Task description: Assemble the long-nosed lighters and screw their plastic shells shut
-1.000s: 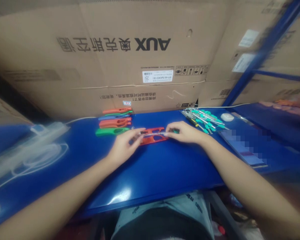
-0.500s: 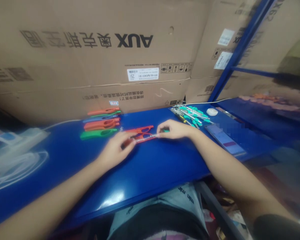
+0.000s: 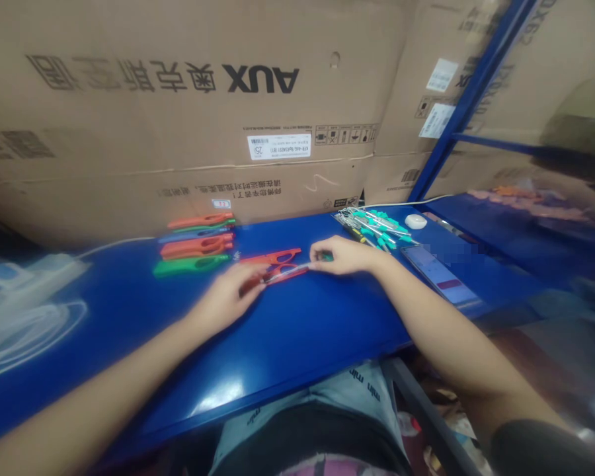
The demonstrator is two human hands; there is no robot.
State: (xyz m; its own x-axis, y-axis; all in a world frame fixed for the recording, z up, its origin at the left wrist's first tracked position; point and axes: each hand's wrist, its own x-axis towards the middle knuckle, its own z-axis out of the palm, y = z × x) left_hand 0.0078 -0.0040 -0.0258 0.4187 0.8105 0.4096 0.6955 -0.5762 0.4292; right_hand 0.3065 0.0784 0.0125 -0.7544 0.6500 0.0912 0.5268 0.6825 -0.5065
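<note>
My left hand (image 3: 233,294) is closed round an orange-red plastic piece on the blue table (image 3: 297,337). Its fingers hide much of that piece. My right hand (image 3: 342,256) pinches a screwdriver (image 3: 297,269) by its green handle, mostly covered by the fingers. The thin shaft points left, along the held piece toward my left fingers. Whether its tip touches is too blurred to tell. Just behind lies another orange-red piece (image 3: 277,256) with an oval opening. Left of my hands are long plastic pieces: a green one (image 3: 188,266), an orange one (image 3: 193,248) and others behind.
A pile of screwdrivers (image 3: 377,227) with teal handles lies at the back right. Beside it are a white rounded object (image 3: 416,221) and a phone (image 3: 441,274). A white power strip (image 3: 34,287) with coiled cable sits at left. Large cardboard boxes (image 3: 178,145) stand behind.
The view has shifted slightly. Both hands keep nearly the same places and the same holds on the screwdriver and the orange-red piece.
</note>
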